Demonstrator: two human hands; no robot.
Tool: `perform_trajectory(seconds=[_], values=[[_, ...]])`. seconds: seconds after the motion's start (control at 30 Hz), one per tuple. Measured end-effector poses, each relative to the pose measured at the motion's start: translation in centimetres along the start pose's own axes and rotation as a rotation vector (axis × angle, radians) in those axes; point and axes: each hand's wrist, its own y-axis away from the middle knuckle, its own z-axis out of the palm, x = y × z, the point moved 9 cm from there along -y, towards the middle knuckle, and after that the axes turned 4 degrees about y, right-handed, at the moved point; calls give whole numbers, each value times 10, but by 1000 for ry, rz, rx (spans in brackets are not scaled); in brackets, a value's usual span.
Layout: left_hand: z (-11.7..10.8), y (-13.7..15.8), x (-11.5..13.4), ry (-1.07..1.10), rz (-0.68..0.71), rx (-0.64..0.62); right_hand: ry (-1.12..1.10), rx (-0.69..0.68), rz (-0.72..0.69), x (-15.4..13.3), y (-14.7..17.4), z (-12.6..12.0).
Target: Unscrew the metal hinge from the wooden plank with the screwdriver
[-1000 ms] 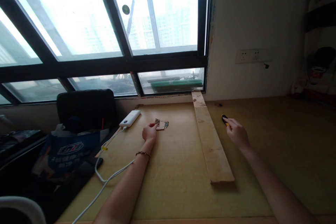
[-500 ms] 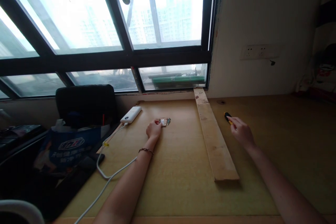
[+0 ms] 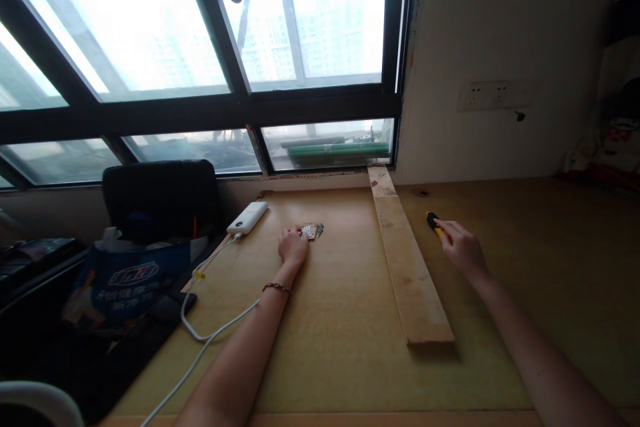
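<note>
My left hand (image 3: pixel 293 247) rests on the table with its fingers curled at a small group of hardware. Light metal plates (image 3: pixel 309 232) show beside the fingertips, and a few thin screws (image 3: pixel 320 230) lie just right of them. What the fingertips pinch is hidden. Right of the board, my right hand (image 3: pixel 464 250) is closed around a black-and-yellow utility knife (image 3: pixel 433 220), its black end pointing away from me. Between the hands lies a long wooden board (image 3: pixel 413 267), touching neither.
A white power bank (image 3: pixel 249 217) with a white cable (image 3: pixel 210 340) sits at the table's left edge. Beyond that edge stand a black chair (image 3: pixel 160 193) and a blue bag (image 3: pixel 133 280). The window (image 3: pixel 320 103) and a wall with sockets (image 3: pixel 495 95) border the far side.
The view has shifted very slightly. My left fingers have moved a little over the metal plates; the right hand still holds the knife in about the same place.
</note>
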Motion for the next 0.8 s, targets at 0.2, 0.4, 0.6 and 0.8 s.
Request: perform_trajectory(seconds=[0.2, 0.4, 0.6, 0.8], values=[[-2, -1, 1, -15, 25, 22, -5, -8, 2, 0, 0, 0], [-2, -1, 4, -59, 43, 38, 3, -15, -3, 0, 0, 1], [-1, 0, 4, -66, 44, 23, 1, -21, -5, 0, 0, 1], [-2, 1, 6, -79, 47, 20, -1, -21, -14, -1, 0, 1]])
